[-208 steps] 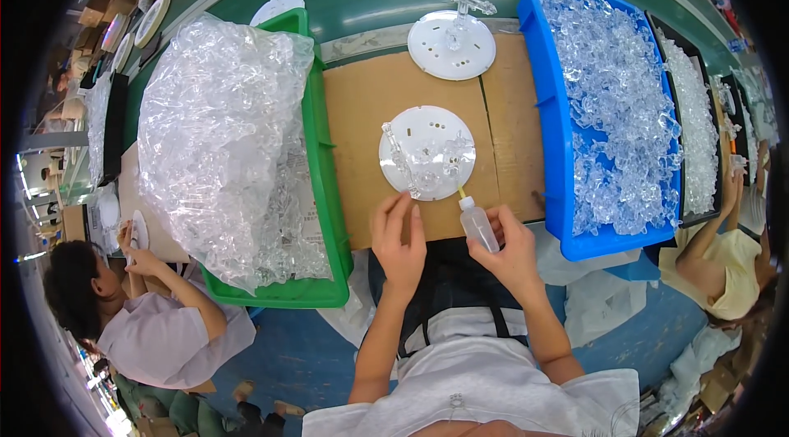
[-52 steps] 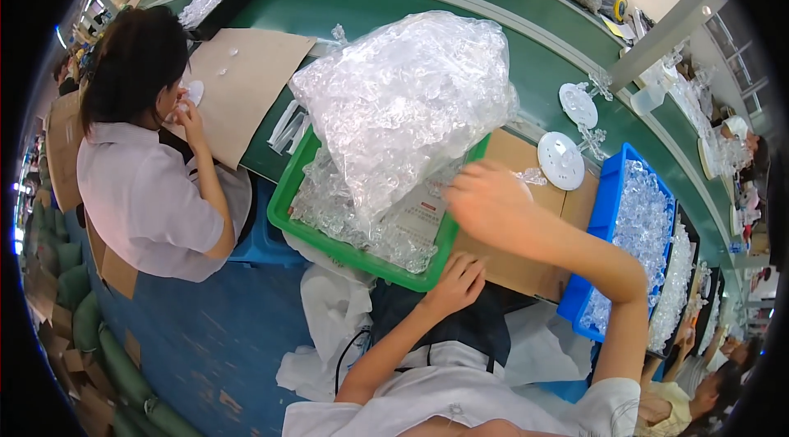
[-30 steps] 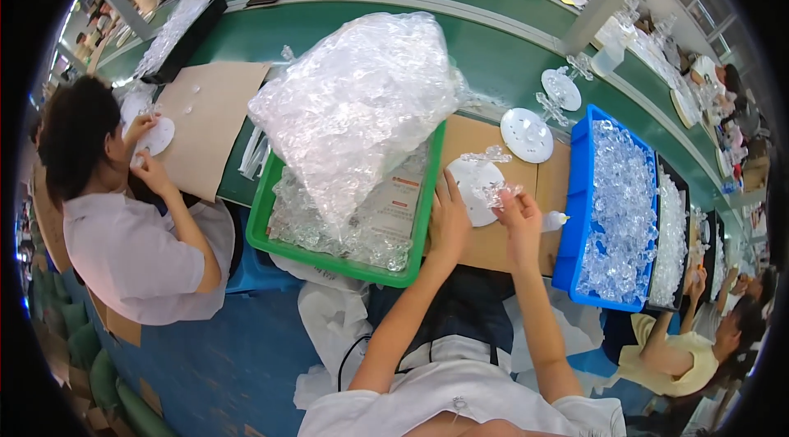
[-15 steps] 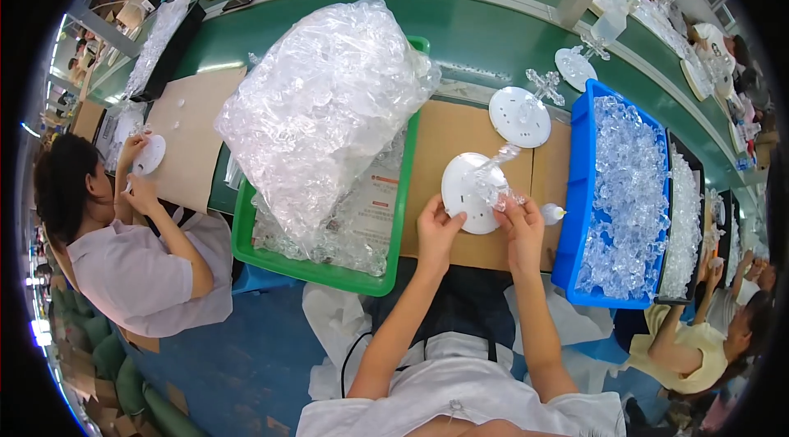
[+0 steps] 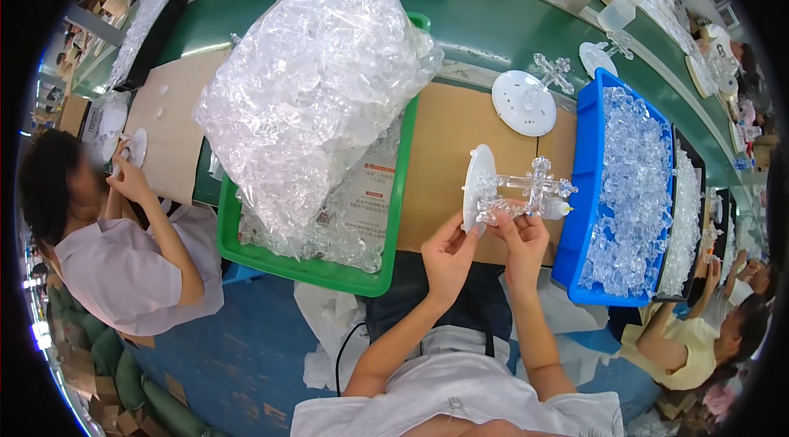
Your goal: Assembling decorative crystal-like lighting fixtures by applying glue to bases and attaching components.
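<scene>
A white round disc [image 5: 474, 190] is tilted nearly on edge in front of me. My left hand [image 5: 448, 260] pinches its lower rim between thumb and fingers. From the disc's right face a clear plastic stem with a cross-shaped ornament [image 5: 538, 187] sticks out to the right. My right hand [image 5: 523, 250] is closed at a second clear plastic piece [image 5: 501, 210] against the same face, below the stem; the fingers partly hide it. Just behind the ornament lies a small white bottle [image 5: 556, 208] with a yellow tip, partly covered.
Another white disc [image 5: 518, 104] with a clear ornament lies beyond on cardboard [image 5: 444, 125]. To the right stands a blue bin [image 5: 585, 121] of clear pieces. Left, a green tray [image 5: 394, 232] carries a large plastic bag [image 5: 320, 92]. A co-worker [image 5: 131, 264] sits at left.
The disc has turned from facing up to nearly on edge, its stem now pointing right. Both hands have shifted slightly toward me and stay on the assembly.
</scene>
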Action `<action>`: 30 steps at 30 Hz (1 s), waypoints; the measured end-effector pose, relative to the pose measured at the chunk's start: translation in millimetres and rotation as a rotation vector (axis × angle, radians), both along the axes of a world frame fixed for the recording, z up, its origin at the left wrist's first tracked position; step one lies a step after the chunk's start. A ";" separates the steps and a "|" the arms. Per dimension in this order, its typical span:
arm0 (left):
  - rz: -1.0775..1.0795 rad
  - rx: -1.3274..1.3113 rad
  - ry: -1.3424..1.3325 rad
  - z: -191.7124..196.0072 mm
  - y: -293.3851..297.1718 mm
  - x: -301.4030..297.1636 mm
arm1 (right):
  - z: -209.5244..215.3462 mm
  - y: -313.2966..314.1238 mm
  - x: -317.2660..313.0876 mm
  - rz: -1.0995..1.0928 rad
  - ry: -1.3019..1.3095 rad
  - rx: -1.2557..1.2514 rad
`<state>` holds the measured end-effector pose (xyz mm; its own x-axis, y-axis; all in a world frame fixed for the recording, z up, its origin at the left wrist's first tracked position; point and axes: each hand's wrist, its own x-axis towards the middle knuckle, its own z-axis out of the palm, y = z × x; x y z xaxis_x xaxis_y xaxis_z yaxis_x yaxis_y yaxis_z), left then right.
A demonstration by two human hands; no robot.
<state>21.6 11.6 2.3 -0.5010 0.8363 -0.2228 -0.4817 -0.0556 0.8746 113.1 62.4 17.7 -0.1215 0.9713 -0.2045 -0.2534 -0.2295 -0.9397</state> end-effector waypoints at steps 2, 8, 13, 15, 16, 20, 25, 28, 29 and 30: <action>0.013 -0.013 0.030 -0.1 -0.1 -0.2 | 2.3 -1.6 -3.5 -0.002 -0.015 0.002; 0.041 -0.001 0.072 -10.8 -3.3 -4.3 | 8.2 -3.1 -8.7 0.047 -0.245 0.137; 0.145 0.010 -0.073 -24.6 -3.6 -11.6 | 14.5 -2.4 -36.3 0.121 -0.557 0.353; 0.074 0.030 -0.137 -38.5 -10.6 -19.9 | 2.2 3.6 -56.3 0.192 -0.734 0.579; 0.024 0.054 -0.173 -42.1 -9.5 -17.0 | -14.9 11.7 -55.5 0.231 -0.865 0.684; -0.079 -0.038 0.130 -13.9 -48.1 -24.1 | -17.0 16.6 -60.4 0.305 -1.004 0.680; -0.149 -0.066 0.224 -17.4 -58.3 -33.8 | 18.1 3.5 -12.9 0.354 -0.896 0.779; -0.113 -0.089 0.265 -13.4 -61.8 -36.7 | 75.6 31.8 70.1 0.186 -1.136 0.547; -0.136 -0.075 0.286 -14.9 -59.3 -38.2 | 76.9 54.1 106.2 0.121 -1.307 0.530; -0.157 -0.061 0.307 -15.2 -56.5 -36.9 | 72.4 76.1 139.2 0.196 -1.489 0.465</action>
